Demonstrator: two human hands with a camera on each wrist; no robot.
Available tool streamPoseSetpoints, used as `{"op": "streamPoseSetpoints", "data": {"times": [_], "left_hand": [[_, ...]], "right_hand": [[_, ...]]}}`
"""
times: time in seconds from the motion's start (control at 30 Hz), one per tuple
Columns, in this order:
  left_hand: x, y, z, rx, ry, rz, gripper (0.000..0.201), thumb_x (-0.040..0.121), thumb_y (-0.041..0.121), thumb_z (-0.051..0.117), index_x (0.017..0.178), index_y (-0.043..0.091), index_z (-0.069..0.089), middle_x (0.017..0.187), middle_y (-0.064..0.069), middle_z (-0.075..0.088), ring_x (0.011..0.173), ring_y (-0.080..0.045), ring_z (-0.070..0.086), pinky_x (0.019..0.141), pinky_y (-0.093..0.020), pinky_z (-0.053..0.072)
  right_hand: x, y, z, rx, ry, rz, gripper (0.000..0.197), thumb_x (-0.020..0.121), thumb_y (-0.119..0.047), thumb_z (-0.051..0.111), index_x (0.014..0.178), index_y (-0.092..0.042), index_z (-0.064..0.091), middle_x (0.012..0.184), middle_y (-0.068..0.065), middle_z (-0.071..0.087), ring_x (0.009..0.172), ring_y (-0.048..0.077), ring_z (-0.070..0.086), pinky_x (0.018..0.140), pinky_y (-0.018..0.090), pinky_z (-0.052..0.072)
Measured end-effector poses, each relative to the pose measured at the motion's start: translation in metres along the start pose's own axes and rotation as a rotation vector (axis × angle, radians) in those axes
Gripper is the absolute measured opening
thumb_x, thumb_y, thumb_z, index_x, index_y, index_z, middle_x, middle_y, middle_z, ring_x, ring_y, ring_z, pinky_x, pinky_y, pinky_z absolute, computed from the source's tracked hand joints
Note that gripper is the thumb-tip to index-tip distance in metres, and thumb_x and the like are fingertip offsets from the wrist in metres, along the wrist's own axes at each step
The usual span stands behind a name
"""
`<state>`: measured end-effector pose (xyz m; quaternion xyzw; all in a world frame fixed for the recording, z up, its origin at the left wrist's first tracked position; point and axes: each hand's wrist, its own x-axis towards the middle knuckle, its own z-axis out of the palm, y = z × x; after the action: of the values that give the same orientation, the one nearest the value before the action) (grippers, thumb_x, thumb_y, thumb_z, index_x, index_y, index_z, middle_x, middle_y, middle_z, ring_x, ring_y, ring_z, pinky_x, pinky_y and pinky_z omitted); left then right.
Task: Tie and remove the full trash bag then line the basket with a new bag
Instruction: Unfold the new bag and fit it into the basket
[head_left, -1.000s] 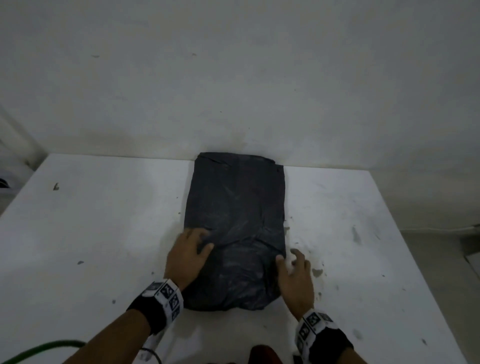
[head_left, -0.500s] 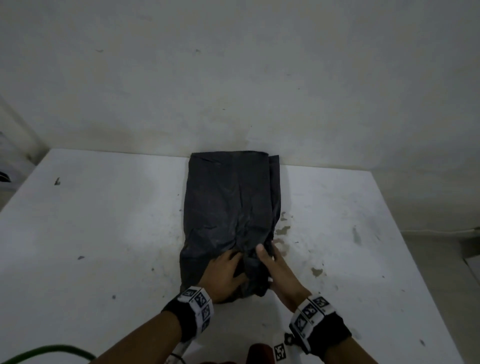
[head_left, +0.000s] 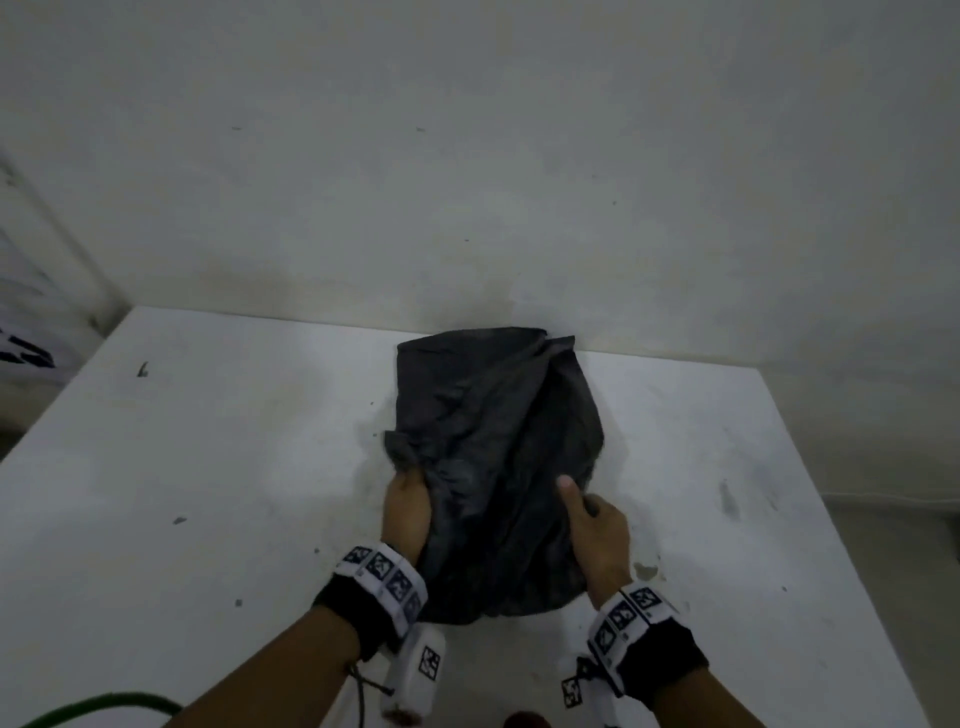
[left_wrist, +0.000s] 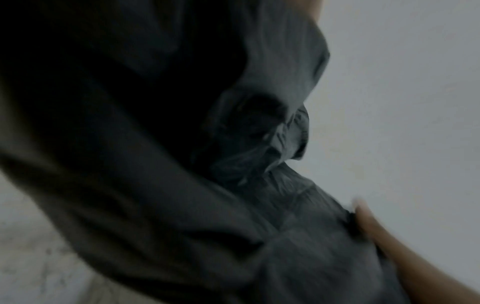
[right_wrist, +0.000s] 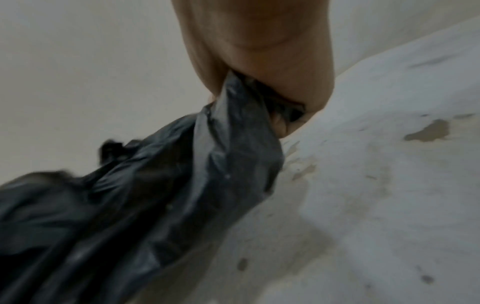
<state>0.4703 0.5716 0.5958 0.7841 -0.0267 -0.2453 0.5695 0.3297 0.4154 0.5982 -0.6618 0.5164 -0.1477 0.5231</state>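
Observation:
A black trash bag (head_left: 498, 452) is lifted off the white table (head_left: 208, 467), its near end raised between my hands and its far end near the wall. My left hand (head_left: 408, 499) grips a bunched fold at the bag's left edge. My right hand (head_left: 587, 514) pinches the right edge with the thumb up. In the right wrist view the black trash bag (right_wrist: 161, 195) is bunched inside my right hand (right_wrist: 259, 88). The left wrist view is blurred and filled with the black trash bag (left_wrist: 233, 164). No basket is in view.
A plain wall (head_left: 467, 182) rises right behind the table. The tabletop has stains and chipped patches (head_left: 647, 570) near my right wrist. A green cable (head_left: 104, 706) curves at the lower left. Floor lies past the table's right edge (head_left: 852, 519).
The bag lay flat under my hands a second ago. Both hands then gathered its near end and have moved apart, lifting and crumpling the bag.

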Motion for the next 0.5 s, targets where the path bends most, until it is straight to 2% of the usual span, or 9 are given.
{"op": "streamPoseSetpoints", "data": {"times": [0.07, 0.1, 0.13, 0.17, 0.23, 0.33, 0.4, 0.43, 0.5], "left_hand": [[0.016, -0.006, -0.023, -0.039, 0.139, -0.108, 0.039, 0.103, 0.006, 0.033, 0.071, 0.016, 0.052, 0.081, -0.003, 0.056, 0.085, -0.021, 0.049, 0.074, -0.024, 0.035], [0.022, -0.010, -0.035, -0.057, 0.207, -0.181, 0.040, 0.104, 0.008, 0.031, 0.069, 0.019, 0.047, 0.089, -0.011, 0.060, 0.090, -0.023, 0.050, 0.080, -0.030, 0.039], [0.026, -0.017, -0.047, -0.083, 0.268, -0.264, 0.036, 0.104, 0.011, 0.029, 0.076, 0.016, 0.051, 0.107, -0.022, 0.062, 0.098, -0.027, 0.052, 0.089, -0.037, 0.042], [0.030, -0.023, -0.058, -0.145, 0.328, -0.343, 0.033, 0.104, 0.015, 0.029, 0.091, 0.008, 0.058, 0.124, -0.028, 0.057, 0.110, -0.033, 0.054, 0.097, -0.040, 0.042], [0.036, -0.032, -0.071, -0.240, 0.456, -0.404, 0.046, 0.104, 0.029, 0.032, 0.126, -0.007, 0.050, 0.136, -0.028, 0.049, 0.121, -0.040, 0.050, 0.103, -0.043, 0.041], [0.026, -0.029, -0.072, -0.396, 0.581, -0.259, 0.057, 0.100, 0.045, 0.040, 0.141, 0.007, 0.031, 0.137, -0.017, 0.045, 0.119, -0.033, 0.050, 0.101, -0.041, 0.041], [0.012, -0.019, -0.067, -0.410, 0.537, -0.093, 0.063, 0.096, 0.043, 0.051, 0.145, 0.017, 0.022, 0.135, -0.010, 0.045, 0.116, -0.025, 0.051, 0.100, -0.037, 0.041], [0.006, -0.015, -0.065, -0.353, 0.471, -0.011, 0.071, 0.092, 0.038, 0.059, 0.147, 0.019, 0.019, 0.132, -0.004, 0.045, 0.115, -0.019, 0.050, 0.100, -0.032, 0.040], [0.005, -0.021, -0.065, -0.162, 0.359, 0.102, 0.077, 0.086, 0.027, 0.070, 0.147, 0.020, 0.024, 0.127, 0.002, 0.048, 0.113, -0.012, 0.049, 0.099, -0.026, 0.039]], "right_hand": [[0.012, 0.011, -0.018, -0.092, 0.086, 0.050, 0.060, 0.088, -0.057, 0.056, 0.060, -0.004, 0.055, 0.068, 0.016, 0.063, 0.068, 0.026, 0.058, 0.070, 0.037, 0.048], [0.017, 0.016, -0.025, -0.142, 0.114, 0.080, 0.062, 0.089, -0.057, 0.054, 0.066, 0.001, 0.058, 0.073, 0.018, 0.064, 0.070, 0.027, 0.057, 0.071, 0.036, 0.046], [0.019, 0.019, -0.030, -0.176, 0.143, 0.104, 0.062, 0.089, -0.057, 0.054, 0.072, 0.003, 0.060, 0.079, 0.019, 0.065, 0.072, 0.028, 0.057, 0.071, 0.036, 0.046], [0.021, 0.021, -0.032, -0.200, 0.175, 0.120, 0.058, 0.088, -0.057, 0.055, 0.079, 0.001, 0.060, 0.084, 0.019, 0.065, 0.075, 0.028, 0.057, 0.072, 0.035, 0.046], [0.023, 0.023, -0.032, -0.179, 0.214, 0.145, 0.050, 0.083, -0.059, 0.062, 0.096, -0.012, 0.055, 0.100, 0.018, 0.066, 0.082, 0.028, 0.057, 0.077, 0.034, 0.045], [0.024, 0.022, -0.023, -0.196, 0.121, 0.113, 0.073, 0.077, -0.065, 0.064, 0.134, -0.029, 0.036, 0.137, 0.017, 0.047, 0.115, 0.036, 0.054, 0.100, 0.046, 0.042], [0.021, 0.018, -0.016, -0.266, 0.034, 0.069, 0.087, 0.076, -0.072, 0.059, 0.146, -0.047, 0.015, 0.150, 0.012, 0.032, 0.127, 0.039, 0.046, 0.107, 0.057, 0.033], [0.018, 0.015, -0.011, -0.297, -0.009, 0.048, 0.089, 0.078, -0.071, 0.058, 0.148, -0.050, 0.007, 0.151, 0.011, 0.031, 0.128, 0.040, 0.046, 0.108, 0.056, 0.033], [0.015, 0.012, -0.003, -0.360, -0.124, -0.016, 0.087, 0.088, -0.057, 0.058, 0.152, -0.044, 0.001, 0.149, 0.013, 0.038, 0.126, 0.039, 0.049, 0.106, 0.045, 0.038]]}}
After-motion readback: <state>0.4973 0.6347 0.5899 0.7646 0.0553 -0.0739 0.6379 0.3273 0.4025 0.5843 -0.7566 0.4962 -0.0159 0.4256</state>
